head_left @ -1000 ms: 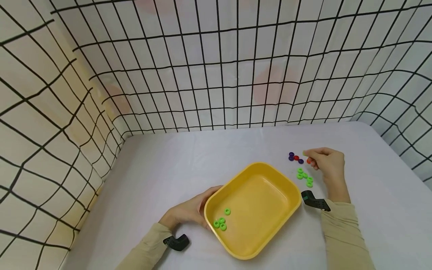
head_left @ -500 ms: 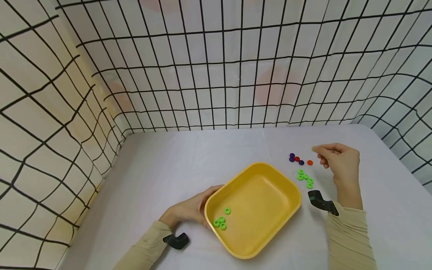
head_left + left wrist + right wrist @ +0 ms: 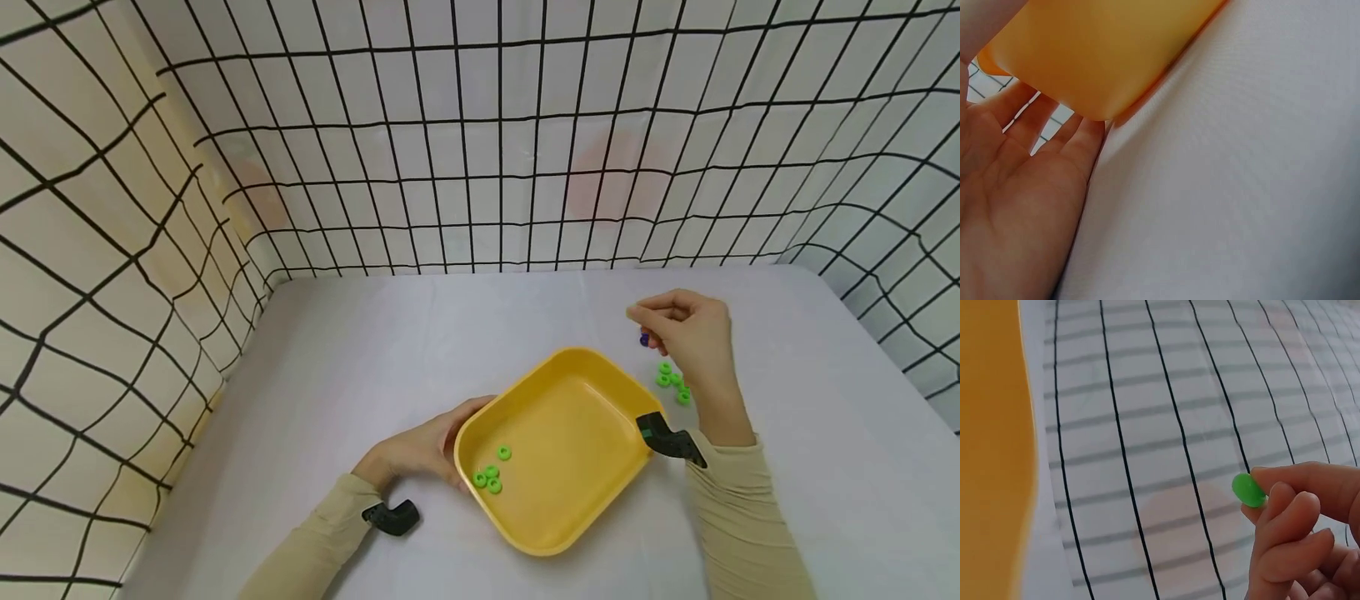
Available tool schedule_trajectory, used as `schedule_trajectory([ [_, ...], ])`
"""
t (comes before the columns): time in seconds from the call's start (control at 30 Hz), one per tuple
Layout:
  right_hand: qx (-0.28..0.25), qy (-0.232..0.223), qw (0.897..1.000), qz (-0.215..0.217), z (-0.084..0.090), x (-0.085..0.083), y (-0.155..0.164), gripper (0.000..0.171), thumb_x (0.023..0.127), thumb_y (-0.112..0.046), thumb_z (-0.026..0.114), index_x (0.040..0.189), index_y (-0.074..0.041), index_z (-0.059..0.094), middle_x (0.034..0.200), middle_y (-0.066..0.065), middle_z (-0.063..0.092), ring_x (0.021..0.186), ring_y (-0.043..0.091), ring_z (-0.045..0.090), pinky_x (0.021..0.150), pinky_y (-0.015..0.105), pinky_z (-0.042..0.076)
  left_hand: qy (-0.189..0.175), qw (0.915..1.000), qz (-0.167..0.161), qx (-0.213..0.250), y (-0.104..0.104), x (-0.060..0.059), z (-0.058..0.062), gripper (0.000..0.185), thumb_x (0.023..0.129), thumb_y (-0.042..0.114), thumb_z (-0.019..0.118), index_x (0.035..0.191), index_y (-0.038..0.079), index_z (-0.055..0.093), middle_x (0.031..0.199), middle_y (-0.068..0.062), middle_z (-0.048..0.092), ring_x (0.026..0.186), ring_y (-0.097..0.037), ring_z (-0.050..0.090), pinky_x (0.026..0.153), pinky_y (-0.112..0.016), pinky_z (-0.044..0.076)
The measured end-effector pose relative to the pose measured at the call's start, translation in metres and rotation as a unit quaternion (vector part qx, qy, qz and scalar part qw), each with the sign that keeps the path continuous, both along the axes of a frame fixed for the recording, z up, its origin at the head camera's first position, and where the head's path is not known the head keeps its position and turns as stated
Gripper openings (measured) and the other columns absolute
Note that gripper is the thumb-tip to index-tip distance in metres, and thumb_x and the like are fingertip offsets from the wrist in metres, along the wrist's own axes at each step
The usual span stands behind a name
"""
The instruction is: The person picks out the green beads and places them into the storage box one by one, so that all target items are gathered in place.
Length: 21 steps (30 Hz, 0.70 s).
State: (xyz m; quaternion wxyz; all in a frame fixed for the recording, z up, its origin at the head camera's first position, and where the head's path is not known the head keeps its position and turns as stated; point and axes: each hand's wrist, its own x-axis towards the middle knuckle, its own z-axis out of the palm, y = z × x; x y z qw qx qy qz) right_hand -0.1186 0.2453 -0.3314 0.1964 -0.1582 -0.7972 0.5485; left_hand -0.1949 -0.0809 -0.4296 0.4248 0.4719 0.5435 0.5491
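A yellow tray [image 3: 600, 392] lies on the white table with three green rings [image 3: 491, 477] in its near left corner. My left hand [image 3: 431, 450] holds the tray's left edge; in the left wrist view its fingers [image 3: 1054, 131] lie against the tray's underside [image 3: 1097, 50]. My right hand [image 3: 636, 314] hovers just beyond the tray's far right corner and pinches a green ring [image 3: 1249, 489] between thumb and forefinger [image 3: 1285, 481]. Below that hand lie several more green rings [image 3: 670, 379] and a purple bead [image 3: 643, 339].
Black wire grid panels over white cloth [image 3: 480, 150] wall in the table at the back and on both sides. The tray's rim [image 3: 997, 456] fills the left of the right wrist view. Black wrist mounts [image 3: 390, 517] sit on both sleeves.
My right hand, with the green ring, has swung from right of the beads to the left, towards the tray's far corner, and now hides the red and orange beads. The left hand and tray stay put.
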Motion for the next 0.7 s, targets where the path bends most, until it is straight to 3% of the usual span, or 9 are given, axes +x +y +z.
schedule_trajectory([
  [0.07,0.050,-0.022,0.997,0.050,-0.001,-0.008,-0.018,0.026,0.080,-0.026,0.071,0.088,-0.002,0.067,0.065,0.002,0.064,0.050,0.015,0.053,0.046,0.022,0.046,-0.002,1.0000,0.000,0.002,-0.001,-0.001,-0.001,0.106,0.066,0.017,0.083,0.145,0.004,0.015,0.144,-0.023,0.025,0.129,-0.041,0.025,0.109,-0.036,0.023],
  [0.17,0.124,-0.065,0.981,0.137,-0.006,-0.018,-0.048,0.017,0.081,-0.024,0.070,0.083,-0.007,0.068,0.066,0.006,0.063,0.052,0.019,0.054,0.047,0.026,0.046,0.004,1.0000,0.001,0.004,-0.001,-0.004,-0.007,0.107,0.066,0.019,0.083,0.146,0.006,0.014,0.146,-0.020,0.025,0.129,-0.039,0.026,0.110,-0.037,0.022],
  [0.43,0.233,-0.124,0.906,0.330,-0.012,-0.030,-0.110,0.008,0.080,-0.016,0.069,0.074,-0.010,0.069,0.057,-0.001,0.060,0.048,0.011,0.050,0.047,0.024,0.043,0.049,0.9987,0.008,-0.014,-0.001,-0.013,-0.028,0.106,0.066,0.031,0.082,0.147,0.020,0.014,0.147,-0.009,0.028,0.131,-0.025,0.030,0.110,-0.033,0.021],
  [0.57,0.283,-0.140,0.868,0.383,-0.021,-0.028,-0.127,0.006,0.079,-0.014,0.070,0.075,-0.011,0.071,0.051,-0.003,0.058,0.046,0.008,0.050,0.045,0.020,0.040,0.051,0.9984,0.012,-0.023,-0.002,-0.015,-0.030,0.104,0.065,0.028,0.083,0.146,0.026,0.017,0.145,-0.001,0.030,0.129,-0.020,0.033,0.109,-0.033,0.023],
  [0.7,0.320,-0.159,0.834,0.419,-0.033,-0.026,-0.139,0.007,0.079,-0.013,0.069,0.073,-0.010,0.072,0.045,-0.003,0.054,0.040,0.007,0.046,0.040,0.017,0.032,0.046,0.9985,0.010,-0.027,-0.003,-0.015,-0.030,0.103,0.066,0.022,0.084,0.145,0.025,0.018,0.145,0.000,0.030,0.127,-0.019,0.034,0.109,-0.034,0.023],
])
